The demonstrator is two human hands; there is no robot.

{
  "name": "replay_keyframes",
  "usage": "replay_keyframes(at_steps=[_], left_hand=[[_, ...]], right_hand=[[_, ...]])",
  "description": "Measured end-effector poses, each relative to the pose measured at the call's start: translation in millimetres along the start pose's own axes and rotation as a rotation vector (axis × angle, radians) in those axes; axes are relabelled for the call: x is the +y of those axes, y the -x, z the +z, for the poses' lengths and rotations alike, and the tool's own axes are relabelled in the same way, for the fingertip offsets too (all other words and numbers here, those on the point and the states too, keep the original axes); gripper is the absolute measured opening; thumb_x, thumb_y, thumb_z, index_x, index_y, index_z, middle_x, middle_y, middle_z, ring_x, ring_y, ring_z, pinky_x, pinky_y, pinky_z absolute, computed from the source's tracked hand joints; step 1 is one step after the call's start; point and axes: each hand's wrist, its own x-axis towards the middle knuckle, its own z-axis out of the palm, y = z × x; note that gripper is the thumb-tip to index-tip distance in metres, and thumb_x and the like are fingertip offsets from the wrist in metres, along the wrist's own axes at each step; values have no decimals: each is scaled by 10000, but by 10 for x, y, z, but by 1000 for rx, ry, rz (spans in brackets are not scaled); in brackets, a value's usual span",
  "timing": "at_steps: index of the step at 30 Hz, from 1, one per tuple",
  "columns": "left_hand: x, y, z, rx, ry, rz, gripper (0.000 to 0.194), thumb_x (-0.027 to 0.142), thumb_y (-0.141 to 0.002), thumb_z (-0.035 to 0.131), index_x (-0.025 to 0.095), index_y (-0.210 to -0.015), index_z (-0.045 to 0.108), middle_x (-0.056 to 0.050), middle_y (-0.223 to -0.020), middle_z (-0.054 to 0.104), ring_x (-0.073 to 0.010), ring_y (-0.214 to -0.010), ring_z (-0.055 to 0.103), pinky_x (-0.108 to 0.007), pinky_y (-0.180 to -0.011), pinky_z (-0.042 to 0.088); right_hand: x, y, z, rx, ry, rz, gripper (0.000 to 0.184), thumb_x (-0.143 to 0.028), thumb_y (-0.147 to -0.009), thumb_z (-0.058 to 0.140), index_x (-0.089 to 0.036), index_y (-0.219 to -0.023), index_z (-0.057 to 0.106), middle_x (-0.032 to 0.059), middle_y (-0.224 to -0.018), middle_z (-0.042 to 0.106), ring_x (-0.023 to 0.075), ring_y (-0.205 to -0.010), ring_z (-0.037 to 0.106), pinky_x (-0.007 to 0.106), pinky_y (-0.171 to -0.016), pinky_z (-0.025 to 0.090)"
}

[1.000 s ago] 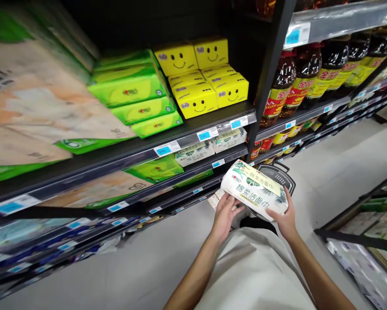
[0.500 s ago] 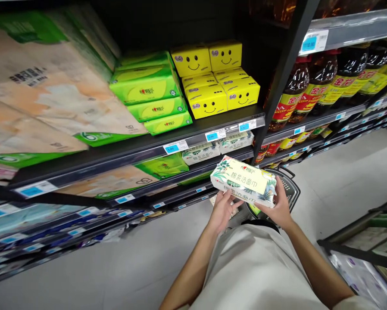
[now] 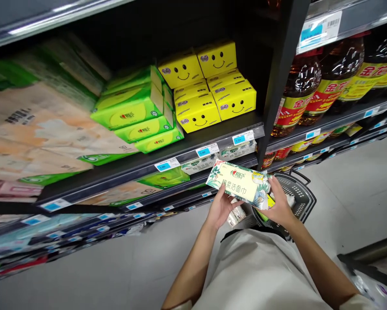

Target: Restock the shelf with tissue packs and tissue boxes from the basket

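Both hands hold a flat pack of cotton face towels (image 3: 238, 186) out in front of the person's cream shirt (image 3: 258, 275). The left hand (image 3: 222, 207) cups the pack's lower left end and the right hand (image 3: 279, 205) grips its right end, so the hands sit narrowly apart, with the pack tilted and its leaf-printed front facing up. The pack is just above the near side of a black shopping basket (image 3: 298, 193) (something yellow-green shows inside, too hidden to name) and near the front edge of the lower shelf (image 3: 167, 196). On the shelf above, yellow smiley-face boxes (image 3: 235, 100) stand beside green tissue packs (image 3: 127, 111), with blue price labels (image 3: 166, 164) along its front edge. Bottles of cooking oil (image 3: 297, 97) fill the next bay, past a black upright post (image 3: 281, 73).
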Motion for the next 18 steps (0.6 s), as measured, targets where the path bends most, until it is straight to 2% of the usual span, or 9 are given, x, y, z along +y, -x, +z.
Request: replay_keyframes(at_steps=[4, 8, 13, 18], left_hand=[[77, -189, 81, 74, -7, 50, 362, 410, -900, 738, 218, -1205, 704, -91, -1147, 737, -210, -867, 683, -394, -779, 671], [279, -359, 32, 164, 5, 130, 269, 367, -930, 691, 208, -1144, 721, -80, -1049, 749, -207, -830, 693, -442, -816, 667], [716, -606, -195, 246, 6, 196, 263, 400, -982, 611, 180, -1089, 708, -101, -1061, 740, -223, -938, 724, -545, -1004, 602], [1213, -877, -452, 229, -69, 290, 268, 397, -975, 571, 172, -1071, 680, -121, -1131, 737, -260, -1143, 712, -540, -1067, 568]], right_hand=[[29, -225, 25, -55, -87, -14, 1047, -312, -844, 786, -307, -1685, 162, 149, -1714, 268, 380, -1538, 380, 582, -1204, 442], [-62, -418, 72, -132, -137, 46, 974, -290, -933, 706, -355, -1688, 94, 119, -1745, 171, 341, -1599, 254, 582, -1241, 392], [-162, -337, 243, -113, -156, 207, 830, -316, -1003, 625, -388, -1676, 145, 99, -1714, 264, 310, -1572, 325, 580, -1241, 403], [-367, -68, 582, 30, -188, 359, 760, -319, -997, 640, -381, -1650, 258, 83, -1632, 430, 306, -1503, 437, 574, -1222, 443]])
